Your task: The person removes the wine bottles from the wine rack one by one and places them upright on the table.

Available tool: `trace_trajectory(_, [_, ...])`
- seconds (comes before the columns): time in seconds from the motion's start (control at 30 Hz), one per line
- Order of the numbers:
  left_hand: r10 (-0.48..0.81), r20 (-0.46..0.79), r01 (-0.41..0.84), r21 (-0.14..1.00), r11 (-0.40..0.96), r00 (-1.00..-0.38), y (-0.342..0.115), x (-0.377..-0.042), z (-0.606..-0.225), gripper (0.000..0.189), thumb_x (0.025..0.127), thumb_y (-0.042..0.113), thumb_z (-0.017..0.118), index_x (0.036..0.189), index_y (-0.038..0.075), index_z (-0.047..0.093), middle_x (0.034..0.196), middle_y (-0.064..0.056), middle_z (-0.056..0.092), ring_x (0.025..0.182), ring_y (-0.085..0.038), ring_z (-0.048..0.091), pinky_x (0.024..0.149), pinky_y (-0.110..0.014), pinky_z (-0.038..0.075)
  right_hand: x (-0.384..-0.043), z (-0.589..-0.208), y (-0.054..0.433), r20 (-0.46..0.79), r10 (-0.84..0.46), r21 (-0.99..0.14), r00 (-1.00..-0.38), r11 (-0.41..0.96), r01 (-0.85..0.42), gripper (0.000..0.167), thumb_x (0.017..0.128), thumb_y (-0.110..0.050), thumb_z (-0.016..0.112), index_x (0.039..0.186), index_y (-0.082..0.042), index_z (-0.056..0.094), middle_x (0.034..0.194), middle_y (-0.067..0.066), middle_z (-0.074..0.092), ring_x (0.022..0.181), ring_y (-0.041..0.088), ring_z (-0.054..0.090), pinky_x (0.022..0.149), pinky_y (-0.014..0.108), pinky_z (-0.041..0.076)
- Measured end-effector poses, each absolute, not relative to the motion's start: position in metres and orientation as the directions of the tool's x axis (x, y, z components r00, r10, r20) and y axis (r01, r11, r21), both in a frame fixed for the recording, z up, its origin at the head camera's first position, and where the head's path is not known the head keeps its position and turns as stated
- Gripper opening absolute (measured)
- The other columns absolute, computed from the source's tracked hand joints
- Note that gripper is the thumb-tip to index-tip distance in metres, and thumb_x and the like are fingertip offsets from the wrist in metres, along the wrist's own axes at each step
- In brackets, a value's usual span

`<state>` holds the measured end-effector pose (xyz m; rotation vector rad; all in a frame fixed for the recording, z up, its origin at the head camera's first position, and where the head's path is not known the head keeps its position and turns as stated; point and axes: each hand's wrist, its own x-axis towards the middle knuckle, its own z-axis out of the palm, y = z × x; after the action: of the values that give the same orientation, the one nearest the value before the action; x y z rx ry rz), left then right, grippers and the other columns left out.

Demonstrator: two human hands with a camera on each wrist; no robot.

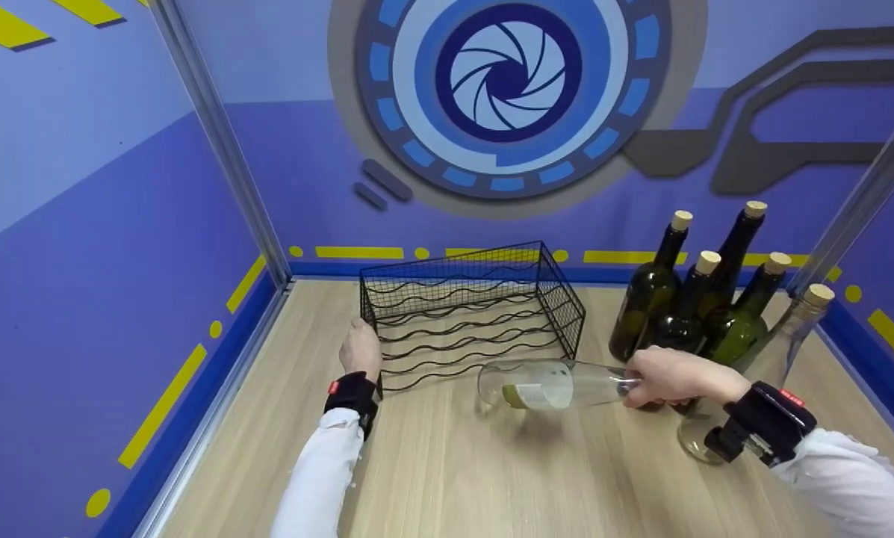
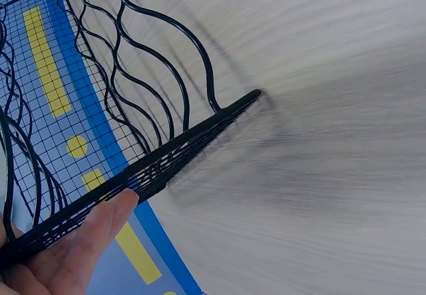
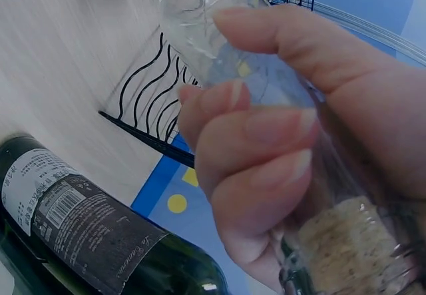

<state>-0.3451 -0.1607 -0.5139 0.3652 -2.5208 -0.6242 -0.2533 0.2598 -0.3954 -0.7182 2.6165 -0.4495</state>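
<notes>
A black wire wine rack (image 1: 562,308) with wavy crossbars stands on the wooden table near the back wall. My left hand (image 1: 361,350) holds the upper edge of its left side; in the left wrist view the fingers (image 2: 100,232) lie against that wire side. My right hand (image 1: 667,376) grips a clear glass bottle (image 1: 596,382) by its neck. The bottle is held sideways, base to the left, just in front of the rack's front right part. A cork (image 3: 353,248) shows in the neck in the right wrist view.
Several dark green corked bottles (image 1: 644,299) stand upright at the back right. Another clear corked bottle (image 1: 779,347) stands nearer, partly behind my right wrist. Blue panel walls (image 1: 282,187) enclose the wooden tabletop (image 1: 484,486).
</notes>
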Motion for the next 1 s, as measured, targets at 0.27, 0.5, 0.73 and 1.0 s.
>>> trace_trajectory(0.27, [-0.361,0.382,-0.139,0.499,0.855,-0.851,-0.159,-0.346,-0.512,0.01,0.087,-0.004,0.037,0.083,-0.005,0.046,0.074,-0.027,0.059,0.067,-0.04,0.06,0.054,-0.05,0.047,-0.254,-0.4,0.263,-0.279,-0.539,-0.408,-0.794,0.816,-0.411,0.02,0.077,-0.018,0.068,0.065,-0.012,0.054,0.051,-0.008,0.043,0.04,0.005,0.039,0.037,0.021,0.031])
trace_trajectory(0.5, [-0.365,0.328,-0.175,0.486,0.856,-0.872,-0.16,-0.344,-0.508,0.011,0.089,-0.002,0.036,0.086,-0.004,0.047,0.077,-0.026,0.06,0.069,-0.039,0.06,0.054,-0.049,0.047,-0.253,-0.399,0.264,-0.267,-0.566,-0.413,-0.78,0.799,-0.438,0.018,0.078,-0.017,0.068,0.067,-0.011,0.055,0.052,-0.009,0.043,0.042,0.005,0.04,0.038,0.022,0.033])
trace_trajectory(0.73, [-0.367,0.384,-0.182,0.439,0.88,-0.847,-0.161,-0.343,-0.502,0.015,0.089,-0.001,0.036,0.098,-0.008,0.045,0.085,-0.027,0.055,0.075,-0.043,0.056,0.056,-0.052,0.046,-0.253,-0.396,0.265,-0.249,-0.577,-0.393,-0.778,0.794,-0.464,0.02,0.077,-0.019,0.069,0.067,-0.011,0.054,0.053,-0.008,0.044,0.043,0.005,0.04,0.039,0.022,0.033])
trace_trajectory(1.0, [-0.04,0.659,0.053,0.121,0.991,-0.751,-0.139,-0.339,-0.488,0.046,0.072,0.016,0.071,0.103,-0.011,0.05,0.107,-0.03,0.048,0.098,-0.043,0.045,0.067,-0.048,0.046,-0.251,-0.394,0.267,-0.257,-0.558,-0.381,-0.789,0.809,-0.448,0.021,0.076,-0.021,0.07,0.067,-0.01,0.053,0.054,-0.007,0.046,0.042,0.005,0.04,0.038,0.021,0.031])
